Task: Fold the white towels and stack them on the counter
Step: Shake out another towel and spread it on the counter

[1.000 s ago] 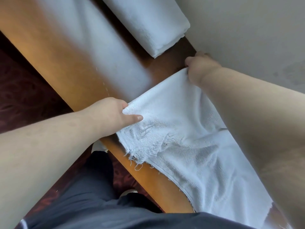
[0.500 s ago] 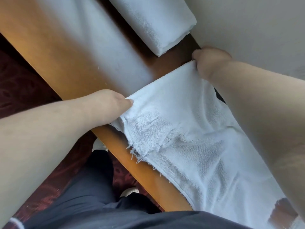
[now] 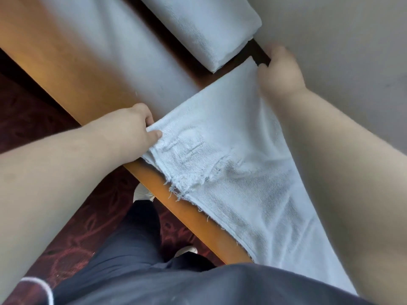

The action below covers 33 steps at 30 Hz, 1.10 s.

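Towel in hand: the frayed white towel (image 3: pixel 231 155) lies across the wooden counter (image 3: pixel 72 69), its near long edge hanging a little over the front rim.
Left hand: your left hand (image 3: pixel 134 126) has thumb and fingers clamped on the near corner of the leading edge.
Right hand: your right hand (image 3: pixel 279 71) grips the far corner, close to the wall (image 3: pixel 341 40); the fingers are curled under and mostly hidden, so the exact pinch cannot be read.
Stack: the folded towel (image 3: pixel 204 29) sits just beyond the leading edge, apart from it by a dark strip of counter.
Risk, fray: the torn patch with loose threads lies just beside your left grip; a hard pull could open the tear further.
Risk, skew: your hands sit at unequal reach, so the fold may land crooked.
Risk, slide: the overhanging edge could drag the cloth off the rim.
Risk, stack: a sweep forward could nudge the folded towel out of line.
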### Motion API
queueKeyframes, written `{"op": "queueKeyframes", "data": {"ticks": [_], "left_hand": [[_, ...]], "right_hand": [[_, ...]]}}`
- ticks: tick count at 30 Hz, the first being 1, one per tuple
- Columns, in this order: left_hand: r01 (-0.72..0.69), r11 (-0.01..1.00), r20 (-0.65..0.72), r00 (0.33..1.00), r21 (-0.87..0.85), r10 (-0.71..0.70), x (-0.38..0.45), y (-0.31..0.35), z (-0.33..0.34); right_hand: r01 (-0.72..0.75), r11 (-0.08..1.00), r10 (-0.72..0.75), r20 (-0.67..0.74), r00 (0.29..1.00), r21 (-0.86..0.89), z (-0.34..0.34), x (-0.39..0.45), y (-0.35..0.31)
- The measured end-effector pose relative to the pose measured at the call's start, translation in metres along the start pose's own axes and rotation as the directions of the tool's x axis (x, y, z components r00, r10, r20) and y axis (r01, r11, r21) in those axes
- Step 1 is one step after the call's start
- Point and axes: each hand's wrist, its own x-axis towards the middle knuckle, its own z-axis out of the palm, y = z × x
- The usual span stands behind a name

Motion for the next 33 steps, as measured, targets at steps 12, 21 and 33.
{"op": "queueKeyframes", "data": {"ticks": [12,21,33], "left_hand": [[-0.507,0.778,0.139,0.859,0.371,0.493,-0.068,0.087,0.059],[-0.318,0.560,0.134,0.929,0.765,0.345,-0.083,0.186,0.065],[-0.879,0.068,0.569,0.362,0.472,0.739,-0.125,0.346,0.151]], "right_hand": [[-0.227,0.969,0.234,0.070,0.970,-0.100,0.014,-0.280,0.123],[-0.603,0.794,0.606,0.156,0.780,-0.072,-0.001,-0.380,0.204],[-0.798,0.053,0.959,0.191,0.208,0.600,-0.005,-0.463,0.235]]}}
